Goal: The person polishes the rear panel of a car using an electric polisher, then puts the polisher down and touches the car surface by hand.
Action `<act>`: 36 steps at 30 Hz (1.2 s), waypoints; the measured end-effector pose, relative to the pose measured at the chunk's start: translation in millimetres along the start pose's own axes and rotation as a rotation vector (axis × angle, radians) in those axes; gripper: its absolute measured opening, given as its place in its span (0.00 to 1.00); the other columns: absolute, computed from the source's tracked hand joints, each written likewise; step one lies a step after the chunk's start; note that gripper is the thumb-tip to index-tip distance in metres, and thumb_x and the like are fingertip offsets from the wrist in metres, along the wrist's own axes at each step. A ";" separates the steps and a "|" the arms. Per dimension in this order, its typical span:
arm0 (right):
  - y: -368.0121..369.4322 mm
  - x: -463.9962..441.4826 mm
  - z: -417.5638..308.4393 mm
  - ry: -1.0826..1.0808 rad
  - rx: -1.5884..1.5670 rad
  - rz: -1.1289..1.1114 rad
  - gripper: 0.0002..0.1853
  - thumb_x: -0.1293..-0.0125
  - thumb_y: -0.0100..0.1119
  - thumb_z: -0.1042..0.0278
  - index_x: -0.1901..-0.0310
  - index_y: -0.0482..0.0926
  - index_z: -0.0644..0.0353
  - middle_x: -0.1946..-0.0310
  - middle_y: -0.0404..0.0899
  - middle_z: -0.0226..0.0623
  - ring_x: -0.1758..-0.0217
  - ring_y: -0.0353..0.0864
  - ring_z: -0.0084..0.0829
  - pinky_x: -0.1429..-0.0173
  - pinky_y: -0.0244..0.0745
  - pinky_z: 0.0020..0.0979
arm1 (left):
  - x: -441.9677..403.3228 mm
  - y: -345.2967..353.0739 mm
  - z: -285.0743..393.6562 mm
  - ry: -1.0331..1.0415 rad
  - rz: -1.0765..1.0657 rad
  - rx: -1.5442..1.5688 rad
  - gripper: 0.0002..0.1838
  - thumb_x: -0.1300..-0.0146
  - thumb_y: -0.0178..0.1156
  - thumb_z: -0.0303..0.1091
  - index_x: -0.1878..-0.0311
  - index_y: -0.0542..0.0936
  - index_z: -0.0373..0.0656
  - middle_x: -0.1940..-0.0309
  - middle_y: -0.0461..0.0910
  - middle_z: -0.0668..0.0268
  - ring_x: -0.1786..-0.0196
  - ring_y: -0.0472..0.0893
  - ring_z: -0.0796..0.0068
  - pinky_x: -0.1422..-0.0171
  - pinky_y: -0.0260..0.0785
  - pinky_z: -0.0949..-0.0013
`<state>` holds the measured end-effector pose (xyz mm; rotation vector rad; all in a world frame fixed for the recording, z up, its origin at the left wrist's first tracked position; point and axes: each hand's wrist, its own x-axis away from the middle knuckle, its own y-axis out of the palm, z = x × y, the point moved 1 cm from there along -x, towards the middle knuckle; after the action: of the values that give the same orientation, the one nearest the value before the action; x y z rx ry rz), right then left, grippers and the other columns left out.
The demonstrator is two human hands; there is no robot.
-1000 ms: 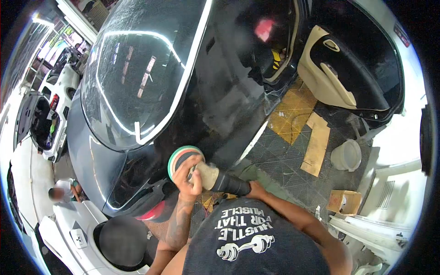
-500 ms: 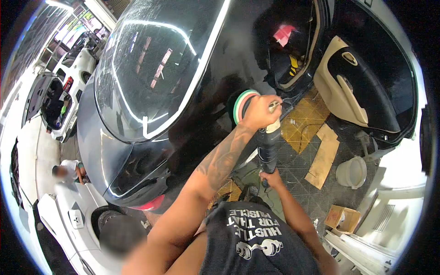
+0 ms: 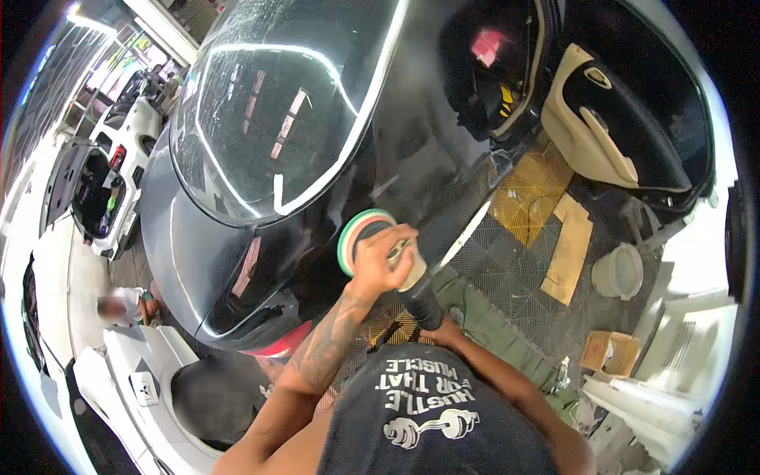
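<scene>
A polisher (image 3: 416, 289) with a round green, white and orange pad (image 3: 354, 237) rests against the dark car's rear side panel (image 3: 419, 190). My left hand (image 3: 384, 257), at the end of the tattooed forearm, is wrapped round the polisher's head, just behind the pad. Close to my waist, my right hand (image 3: 447, 331) grips the rear end of its black body. The pad's face is turned to the panel and hidden. White tape (image 3: 340, 174) borders the car's rear window (image 3: 269, 119) above the pad.
An open car door (image 3: 625, 127) with beige trim stands at the upper right. Below it are cardboard (image 3: 568, 249), a bucket (image 3: 617, 271) and a box (image 3: 609, 353). A person (image 3: 131, 306) crouches at the left, near a white car (image 3: 154, 388).
Over the last half second, both hands have brought the polisher back from near the door opening, leftwards and down along the panel. Its body now lies closer to my waist.
</scene>
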<state>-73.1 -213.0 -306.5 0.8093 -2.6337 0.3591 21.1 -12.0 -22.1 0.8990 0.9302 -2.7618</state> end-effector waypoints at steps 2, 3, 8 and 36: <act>29.9 7.7 5.8 -0.015 0.064 0.041 0.35 0.56 0.80 0.55 0.47 0.82 0.67 0.50 0.85 0.48 0.47 0.85 0.40 0.39 0.77 0.39 | 25.1 -23.0 6.6 -0.026 -0.002 -0.032 0.12 0.44 0.62 0.26 0.56 0.83 0.35 0.59 0.86 0.51 0.57 0.87 0.54 0.49 0.79 0.62; 40.0 2.9 20.3 0.037 0.107 -0.108 0.45 0.61 0.80 0.44 0.42 0.78 0.64 0.47 0.83 0.51 0.44 0.83 0.48 0.37 0.76 0.42 | 37.6 -35.1 10.5 -0.023 0.007 -0.054 0.12 0.45 0.61 0.26 0.56 0.83 0.34 0.59 0.86 0.51 0.57 0.87 0.55 0.49 0.78 0.62; 63.8 15.7 6.6 0.078 0.278 -0.196 0.49 0.63 0.80 0.40 0.40 0.78 0.62 0.46 0.81 0.54 0.42 0.81 0.51 0.36 0.74 0.43 | 112.6 -82.1 16.1 -0.042 0.080 -0.114 0.15 0.47 0.58 0.23 0.55 0.82 0.31 0.59 0.85 0.49 0.55 0.86 0.53 0.45 0.77 0.62; -201.5 -97.9 68.6 0.133 -0.374 0.067 0.23 0.56 0.76 0.68 0.55 0.79 0.61 0.60 0.83 0.34 0.57 0.80 0.28 0.51 0.76 0.36 | -196.6 240.7 -45.3 -0.025 -0.175 -0.013 0.11 0.43 0.64 0.35 0.59 0.86 0.41 0.65 0.86 0.51 0.62 0.86 0.50 0.55 0.78 0.59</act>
<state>101.1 -350.5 -381.6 0.5553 -2.4968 -0.0634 268.8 -199.8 -67.0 0.8154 1.0690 -2.8999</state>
